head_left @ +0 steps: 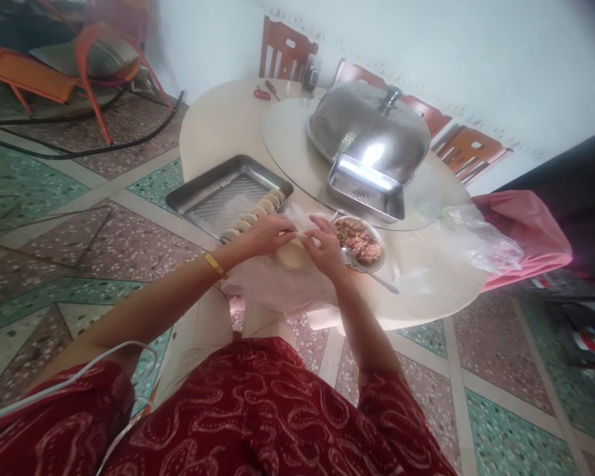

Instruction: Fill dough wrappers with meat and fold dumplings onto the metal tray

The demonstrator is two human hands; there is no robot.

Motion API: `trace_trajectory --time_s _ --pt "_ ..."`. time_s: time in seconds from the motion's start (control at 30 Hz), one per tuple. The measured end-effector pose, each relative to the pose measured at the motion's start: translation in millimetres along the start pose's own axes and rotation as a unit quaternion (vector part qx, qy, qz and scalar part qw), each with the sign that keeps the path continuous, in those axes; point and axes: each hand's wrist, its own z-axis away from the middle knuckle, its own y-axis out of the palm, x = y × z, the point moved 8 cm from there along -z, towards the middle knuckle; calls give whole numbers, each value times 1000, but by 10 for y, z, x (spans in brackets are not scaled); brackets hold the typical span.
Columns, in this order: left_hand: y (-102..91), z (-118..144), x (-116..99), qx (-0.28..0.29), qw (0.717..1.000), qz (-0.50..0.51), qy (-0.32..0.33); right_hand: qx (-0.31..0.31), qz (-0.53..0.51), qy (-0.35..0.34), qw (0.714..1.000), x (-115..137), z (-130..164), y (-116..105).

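Observation:
My left hand and my right hand meet over the near edge of the table, fingertips pinched together. Between them is a small pale piece of dough, seemingly a dumpling wrapper, mostly hidden by the fingers. Just below lies a round stack of pale wrappers on crumpled clear plastic. A row of folded dumplings lines the right side of a metal tray beside my left hand. Close to my right hand stands a bowl of minced filling, with a metal spoon resting across its rim.
A glass turntable carries a large domed metal lid and a small rectangular metal tin. Red-handled scissors and a dark jar sit at the back. Plastic bags lie at the right, by a pink cloth.

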Motion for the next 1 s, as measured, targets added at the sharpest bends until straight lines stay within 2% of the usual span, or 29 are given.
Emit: trace_trajectory --time_s 0.07,0.1,0.13,0.17,0.2,0.23,0.3,0.33,0.37,0.47,0.6,0.7,0.83,0.9,0.97,1.0 --pt "-146 75 -21 -65 995 58 -38 3 -16 5 1000 1 -101 -73" --pt "-215 140 -4 -112 983 126 -73 6 -29 10 1000 -9 -163 -112" --pt "-250 222 35 -158 956 218 -116 9 -42 16 999 -24 -233 -148" --pt "-220 305 79 -191 913 323 -162 13 -53 21 998 -39 -309 -180" --pt "-118 379 121 -206 852 434 -211 16 -60 24 998 -50 -390 -206" --pt "47 426 132 -194 781 534 -259 18 -64 26 997 -53 -471 -226" --pt "413 452 66 -133 641 675 -341 21 -61 21 998 -12 -620 -248" --pt "506 420 27 -115 613 698 -353 20 -55 14 998 39 -675 -257" --pt "551 370 3 -106 598 711 -356 17 -46 1 999 114 -711 -268" --pt "467 184 -35 -112 578 740 -325 14 6 -74 997 472 -647 -290" --pt "106 106 -163 -138 560 782 -235 -3 96 -190 977 994 -192 -285" --pt "-57 263 -345 -121 559 797 -196 -60 133 -227 963 1250 213 -344" --pt "-151 604 -622 -61 591 784 -180 -43 85 -264 960 1462 576 -434" --pt "-165 774 -728 -33 585 788 -188 -49 68 -260 962 1508 610 -540" --pt "-150 914 -805 -5 567 798 -202 -56 76 -222 970 1490 525 -618" --pt "-138 969 -825 3 562 800 -210 -40 79 -202 975 1471 456 -609"
